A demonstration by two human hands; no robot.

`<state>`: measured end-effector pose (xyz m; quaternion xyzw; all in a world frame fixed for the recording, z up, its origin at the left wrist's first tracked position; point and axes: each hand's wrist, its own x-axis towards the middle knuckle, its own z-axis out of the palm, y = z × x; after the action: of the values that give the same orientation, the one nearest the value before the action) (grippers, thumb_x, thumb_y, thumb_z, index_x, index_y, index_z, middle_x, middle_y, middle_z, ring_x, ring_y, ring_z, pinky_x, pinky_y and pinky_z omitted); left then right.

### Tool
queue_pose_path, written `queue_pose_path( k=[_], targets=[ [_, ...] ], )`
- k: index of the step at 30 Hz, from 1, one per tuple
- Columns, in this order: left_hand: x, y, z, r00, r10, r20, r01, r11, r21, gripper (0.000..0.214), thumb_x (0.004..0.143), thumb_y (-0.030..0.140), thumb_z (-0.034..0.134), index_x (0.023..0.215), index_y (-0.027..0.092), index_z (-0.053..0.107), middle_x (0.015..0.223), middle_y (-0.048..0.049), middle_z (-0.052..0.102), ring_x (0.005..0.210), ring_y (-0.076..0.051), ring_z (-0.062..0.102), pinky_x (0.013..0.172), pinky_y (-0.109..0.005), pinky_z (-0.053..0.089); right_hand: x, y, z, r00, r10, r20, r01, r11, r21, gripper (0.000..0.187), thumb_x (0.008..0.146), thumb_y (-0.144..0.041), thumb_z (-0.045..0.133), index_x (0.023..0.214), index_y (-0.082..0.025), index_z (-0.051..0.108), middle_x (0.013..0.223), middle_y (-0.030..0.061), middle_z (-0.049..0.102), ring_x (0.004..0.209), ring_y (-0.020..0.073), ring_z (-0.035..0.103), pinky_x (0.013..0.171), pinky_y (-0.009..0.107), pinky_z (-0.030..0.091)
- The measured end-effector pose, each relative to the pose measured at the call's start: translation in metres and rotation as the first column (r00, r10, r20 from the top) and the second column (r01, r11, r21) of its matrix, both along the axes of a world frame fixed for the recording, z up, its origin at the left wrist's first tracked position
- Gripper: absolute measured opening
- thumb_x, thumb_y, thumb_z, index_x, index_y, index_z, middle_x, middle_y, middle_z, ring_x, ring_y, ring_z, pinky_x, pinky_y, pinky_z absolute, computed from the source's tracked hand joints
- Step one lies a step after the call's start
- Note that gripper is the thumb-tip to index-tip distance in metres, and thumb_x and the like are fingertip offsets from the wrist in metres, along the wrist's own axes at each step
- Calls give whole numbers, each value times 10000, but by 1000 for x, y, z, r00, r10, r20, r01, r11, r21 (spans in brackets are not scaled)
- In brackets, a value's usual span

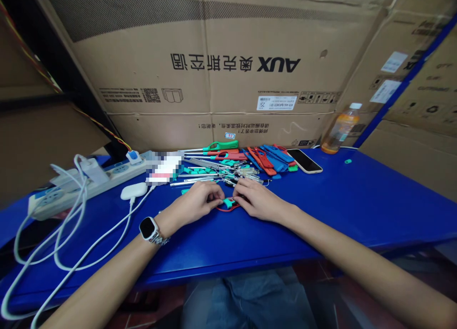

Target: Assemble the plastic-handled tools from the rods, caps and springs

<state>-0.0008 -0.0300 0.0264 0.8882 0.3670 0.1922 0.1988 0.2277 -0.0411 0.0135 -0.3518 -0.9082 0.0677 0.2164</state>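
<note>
My left hand and my right hand meet over the blue table, fingers curled and pinched on a small teal and red tool piece that lies between them. My left wrist wears a smartwatch. Just beyond my fingers lies a pile of small screwdrivers with teal handles and metal shafts. Behind them are green and red handled tools and a heap of red and blue flat pieces.
A phone lies face up to the right of the pile, with an orange drink bottle behind it. A white power strip, a white charger puck and looping white cables fill the left. Cardboard boxes wall the back.
</note>
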Motion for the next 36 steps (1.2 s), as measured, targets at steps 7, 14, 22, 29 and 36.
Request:
queue_pose_path(
  k=[7,14,22,29,36],
  targets=[
    [-1,3,-5,998,-54,34,53,998,32,73,876,156,618,823,166,667,769,-12,656,718,-149,585,703,-269,444,-18,-20,7,993,-118,-13,119,989,92,160,906,-347,597,942,-190,596,933,53,606,926,214,533,840,363,390],
    [-11,2,2,991,-137,-5,137,991,6,91,850,239,676,921,185,687,888,-25,632,809,-167,592,747,-276,466,-31,-20,0,983,-176,-53,176,984,7,76,830,-184,601,905,-179,607,873,36,630,836,184,552,760,304,409],
    [-12,3,-1,976,-191,-106,195,980,36,167,938,248,578,896,194,730,922,-46,603,873,-179,592,805,-286,464,-30,-22,-3,980,-199,7,197,976,95,80,837,-191,585,877,-183,653,867,50,611,854,203,559,766,322,410],
    [-12,6,-4,975,-200,-101,207,976,67,164,936,229,588,883,186,737,890,-48,602,836,-176,578,784,-282,451,-31,-21,-2,972,-232,43,226,967,114,62,842,-184,574,862,-180,633,866,61,600,847,209,555,761,327,407],
    [-12,8,-7,975,-202,-92,209,974,83,182,937,226,585,862,170,742,853,-46,595,819,-178,581,762,-276,448,-33,-20,3,960,-277,43,273,959,79,59,833,-178,568,863,-181,619,856,52,592,840,208,573,713,307,401]
  ],
)
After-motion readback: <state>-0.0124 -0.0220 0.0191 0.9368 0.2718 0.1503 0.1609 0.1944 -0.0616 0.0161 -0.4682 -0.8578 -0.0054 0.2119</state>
